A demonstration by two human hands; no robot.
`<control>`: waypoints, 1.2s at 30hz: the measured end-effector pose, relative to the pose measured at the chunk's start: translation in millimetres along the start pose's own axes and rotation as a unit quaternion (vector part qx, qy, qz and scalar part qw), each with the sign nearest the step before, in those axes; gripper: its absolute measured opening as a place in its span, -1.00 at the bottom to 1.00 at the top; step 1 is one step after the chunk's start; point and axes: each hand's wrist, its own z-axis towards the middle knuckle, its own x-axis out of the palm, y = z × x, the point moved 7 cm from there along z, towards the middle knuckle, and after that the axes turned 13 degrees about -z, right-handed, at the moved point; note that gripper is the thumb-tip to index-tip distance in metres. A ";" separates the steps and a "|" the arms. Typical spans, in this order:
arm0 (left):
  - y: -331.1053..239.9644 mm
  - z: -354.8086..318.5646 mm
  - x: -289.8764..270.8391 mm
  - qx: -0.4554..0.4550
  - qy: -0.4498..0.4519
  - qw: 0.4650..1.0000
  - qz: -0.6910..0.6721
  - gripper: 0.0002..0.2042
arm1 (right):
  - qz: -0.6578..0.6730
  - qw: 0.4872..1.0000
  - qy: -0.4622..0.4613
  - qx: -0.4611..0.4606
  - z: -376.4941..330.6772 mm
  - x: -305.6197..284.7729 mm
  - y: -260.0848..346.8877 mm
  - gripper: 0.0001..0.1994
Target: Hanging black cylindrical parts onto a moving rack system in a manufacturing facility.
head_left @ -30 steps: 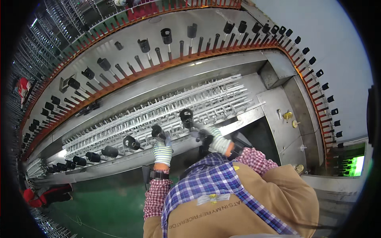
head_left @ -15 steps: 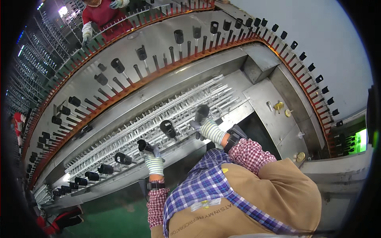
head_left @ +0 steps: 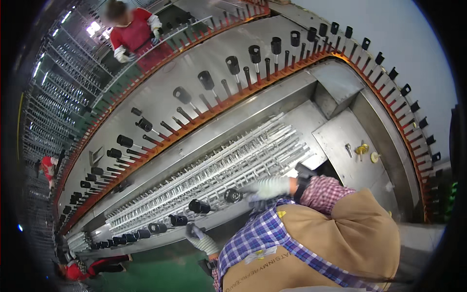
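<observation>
The black cup-shaped part [head_left: 232,195] nearest the person's right hand [head_left: 267,189] sits at the right end of a slanting near row, in front of the metal racks [head_left: 209,175], its round end turned toward the viewer. The right hand, in a striped pale glove with grey fingers, is just to the right of that part; it is blurred, so I cannot tell whether its fingers pinch the part or lie beside it. To the left along the row come a second black cup [head_left: 199,206], a third black cup [head_left: 178,220] and more, shrinking toward the far left. The left hand [head_left: 201,238], gloved alike, is on the near side of the row, just beside the third cup, apart from the right hand; whether its fingers are spread or pressed together I cannot tell. The racks lie lengthwise in a metal trough [head_left: 323,109]. On a steel surface [head_left: 340,131] to the right are a silver pin [head_left: 349,150] and two gold-coloured pieces [head_left: 362,149]. Beyond the trough, an orange rail [head_left: 233,100] curves from far left to right, carrying upright black cups [head_left: 232,64]. At far left stands a co-worker in red [head_left: 134,35]; near left, a figure in red and black [head_left: 92,267] shows above a green floor [head_left: 160,270].
</observation>
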 end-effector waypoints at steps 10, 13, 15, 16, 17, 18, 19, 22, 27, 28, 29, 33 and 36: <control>-1.2 -36.6 107.5 -0.134 0.133 0.979 0.077 -0.73 | -0.053 0.874 -0.482 -0.014 74.2 -364.3 -42.7 -0.56; 9.3 -34.3 102.0 -0.145 0.129 0.975 0.108 -0.72 | -0.037 0.847 -0.531 -0.008 73.7 -367.3 1.6 -0.69; 24.5 -29.9 97.3 -0.151 0.117 0.973 0.132 -0.71 | -0.063 0.805 -0.572 -0.143 55.1 -355.3 28.6 -0.73; 30.6 -27.2 98.5 -0.155 0.118 0.972 0.134 -0.71 | -0.143 0.774 -0.574 -0.227 47.4 -346.0 35.8 -0.74; 31.0 -29.2 96.1 -0.126 0.108 0.977 0.134 -0.71 | -0.149 0.802 -0.524 -0.246 33.7 -299.2 54.4 -0.74; 32.2 -31.1 97.2 -0.096 0.103 0.981 0.130 -0.71 | -0.300 0.795 -0.490 -0.193 17.5 -254.5 58.9 -0.84; 29.0 -30.9 100.5 -0.023 0.121 0.988 0.097 -0.72 | -0.059 0.914 -0.387 -0.109 16.5 -217.8 34.3 -0.70; 30.2 -31.7 104.9 -0.143 0.121 0.980 0.069 -0.73 | -0.210 0.911 -0.338 0.110 -21.2 -129.7 -63.4 -0.48; 29.7 -20.1 104.4 -0.181 0.186 0.964 0.059 -0.70 | -0.266 0.899 -0.345 0.049 -38.5 -37.4 -79.8 -0.65; 26.8 -18.4 105.8 -0.183 0.194 0.962 0.053 -0.70 | -0.503 0.800 -0.327 -0.019 -31.8 -19.8 -62.1 -0.66; 23.8 -17.5 108.1 -0.187 0.216 0.957 0.051 -0.69 | -0.309 0.872 -0.364 0.110 -29.2 -23.8 -83.2 -0.67; 9.9 -21.9 69.2 -0.075 0.268 0.959 -0.054 -0.68 | -0.349 0.836 -0.376 0.193 -23.3 -13.5 -82.8 -0.73; 59.3 12.3 -6.7 -0.182 0.321 0.929 0.005 -0.55 | -0.207 0.818 -0.529 0.089 -31.8 -4.6 -102.0 -0.77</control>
